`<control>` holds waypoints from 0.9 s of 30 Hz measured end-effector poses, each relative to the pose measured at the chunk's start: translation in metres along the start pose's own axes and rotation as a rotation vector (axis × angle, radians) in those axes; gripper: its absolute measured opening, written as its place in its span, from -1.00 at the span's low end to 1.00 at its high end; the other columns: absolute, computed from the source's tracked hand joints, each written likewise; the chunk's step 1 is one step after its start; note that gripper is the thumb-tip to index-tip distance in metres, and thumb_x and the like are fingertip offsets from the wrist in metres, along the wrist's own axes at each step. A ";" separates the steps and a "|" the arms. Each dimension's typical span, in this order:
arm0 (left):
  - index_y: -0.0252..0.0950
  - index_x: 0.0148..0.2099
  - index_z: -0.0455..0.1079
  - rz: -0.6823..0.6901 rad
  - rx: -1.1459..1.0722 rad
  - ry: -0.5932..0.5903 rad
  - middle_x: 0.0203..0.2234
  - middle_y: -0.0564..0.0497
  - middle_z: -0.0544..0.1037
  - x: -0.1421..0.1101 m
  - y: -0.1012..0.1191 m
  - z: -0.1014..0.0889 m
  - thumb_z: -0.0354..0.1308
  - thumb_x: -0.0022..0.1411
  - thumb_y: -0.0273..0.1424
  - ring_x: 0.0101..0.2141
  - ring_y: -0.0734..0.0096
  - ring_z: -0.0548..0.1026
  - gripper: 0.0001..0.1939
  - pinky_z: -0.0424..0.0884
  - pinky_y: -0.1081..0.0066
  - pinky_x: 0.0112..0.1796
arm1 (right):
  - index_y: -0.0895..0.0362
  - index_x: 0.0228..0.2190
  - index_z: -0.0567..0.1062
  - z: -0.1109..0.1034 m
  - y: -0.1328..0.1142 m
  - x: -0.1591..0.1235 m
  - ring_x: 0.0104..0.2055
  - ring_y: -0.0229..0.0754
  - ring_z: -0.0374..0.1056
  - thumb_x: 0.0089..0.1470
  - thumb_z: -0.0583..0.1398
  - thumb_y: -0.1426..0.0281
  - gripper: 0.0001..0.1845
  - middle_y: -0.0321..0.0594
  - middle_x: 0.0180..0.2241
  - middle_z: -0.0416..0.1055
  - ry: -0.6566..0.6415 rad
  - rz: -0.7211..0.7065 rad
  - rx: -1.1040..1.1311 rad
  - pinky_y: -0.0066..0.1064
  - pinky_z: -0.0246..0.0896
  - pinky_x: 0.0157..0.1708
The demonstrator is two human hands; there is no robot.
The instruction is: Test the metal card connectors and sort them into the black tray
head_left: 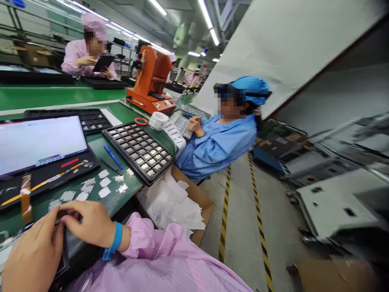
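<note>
At the lower left, my left hand [35, 247] and my right hand [91, 223] meet at the fingertips near the table edge. Both have their fingers bent and closed together. Whatever sits between them is mostly covered; only a dark edge [64, 259] shows below. A blue wrist strap [114, 241] circles my right wrist. Just beyond my fingers lie several small silvery metal plates [105, 192] on the green table. Behind them a black tray holds a lit screen [42, 140], with an orange flex cable [45, 184] in front of it.
A black compartment tray [136, 148] of metal parts, blue tweezers [113, 157] and a tape roll [158, 120] are on the table. An orange machine [152, 83] stands behind. A carton [179, 202] of white paper is below the edge. A co-worker in blue [221, 134] sits right.
</note>
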State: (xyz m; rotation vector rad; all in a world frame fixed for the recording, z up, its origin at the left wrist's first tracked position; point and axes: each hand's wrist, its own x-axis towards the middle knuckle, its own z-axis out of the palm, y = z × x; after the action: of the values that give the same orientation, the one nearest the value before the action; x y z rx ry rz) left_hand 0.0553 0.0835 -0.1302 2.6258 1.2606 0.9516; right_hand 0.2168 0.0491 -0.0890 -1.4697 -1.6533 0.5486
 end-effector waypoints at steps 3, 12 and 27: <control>-0.35 0.25 0.27 0.016 0.120 0.041 -0.09 -0.23 0.57 0.009 0.029 -0.016 -0.06 0.37 -0.38 -0.18 0.01 0.55 -0.56 0.48 0.09 -0.18 | 0.06 -0.05 0.54 -0.003 0.000 -0.002 -0.22 -0.18 0.51 0.13 0.19 0.42 -0.67 -0.24 -0.20 0.60 0.016 0.018 0.083 -0.39 0.39 -0.16; -0.43 0.06 0.40 -0.067 0.195 0.050 -0.03 -0.21 0.56 0.002 0.040 -0.041 0.08 0.35 -0.40 -0.03 0.02 0.50 -0.70 0.46 0.06 -0.02 | 0.14 -0.11 0.53 -0.007 0.002 0.004 -0.31 -0.16 0.48 0.15 0.17 0.40 -0.74 -0.17 -0.32 0.56 0.070 0.053 0.190 -0.29 0.42 -0.23; -0.44 0.02 0.45 -0.147 0.125 0.046 -0.02 -0.21 0.57 -0.002 0.041 -0.045 0.02 0.37 -0.42 0.04 0.04 0.48 -0.72 0.43 0.07 0.05 | 0.15 -0.10 0.48 -0.024 -0.014 0.006 -0.63 -0.39 0.14 0.11 0.21 0.28 -0.67 -0.35 -0.54 0.39 -0.315 0.509 0.879 -0.61 -0.11 -0.77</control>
State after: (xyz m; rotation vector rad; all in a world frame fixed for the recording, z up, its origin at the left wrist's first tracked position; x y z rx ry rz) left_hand 0.0572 0.0471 -0.0820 2.5700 1.5475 0.9438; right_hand 0.2282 0.0474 -0.0634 -1.1279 -0.9803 1.6148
